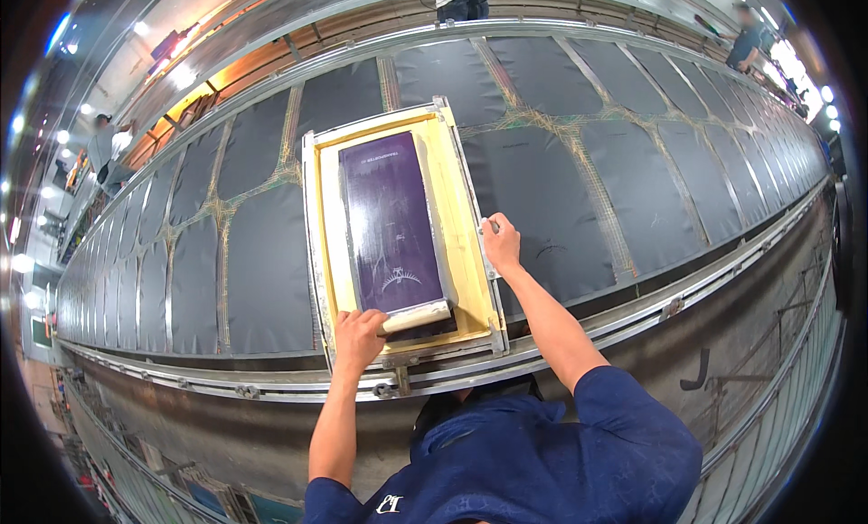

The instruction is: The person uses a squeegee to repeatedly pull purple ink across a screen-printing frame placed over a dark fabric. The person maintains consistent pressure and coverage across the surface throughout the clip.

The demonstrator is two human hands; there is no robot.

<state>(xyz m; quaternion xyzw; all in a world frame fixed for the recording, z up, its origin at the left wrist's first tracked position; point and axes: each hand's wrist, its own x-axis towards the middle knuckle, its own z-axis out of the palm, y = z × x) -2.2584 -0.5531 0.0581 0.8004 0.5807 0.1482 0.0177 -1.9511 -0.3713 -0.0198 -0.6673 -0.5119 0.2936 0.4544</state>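
Between the two hands sits the screen-printing frame (465, 269), yellow inside its metal edges, laid over the desk (592, 194) and its dark sheets (533, 198), with the squeegee (416, 317) at its near end! Left hand (360, 339) has the squeegee, fingers wrapped round the handle's left end; right hand (502, 244) is curled closed on the frame's right edge. Ahead of the left hand gleams the purple printing area (389, 212), pale motif (398, 278) and all. Now the danger: one hand at one end, so lopsided pressure could tilt the squeegee and leave a streak. Any tug from the right hand might shift the frame and smear whatever lies beneath. Watch that dark ink (439, 328), apparently wet, right of the left hand: tip the frame and it could run. Locked to the near rail (633, 318)? Can't tell!
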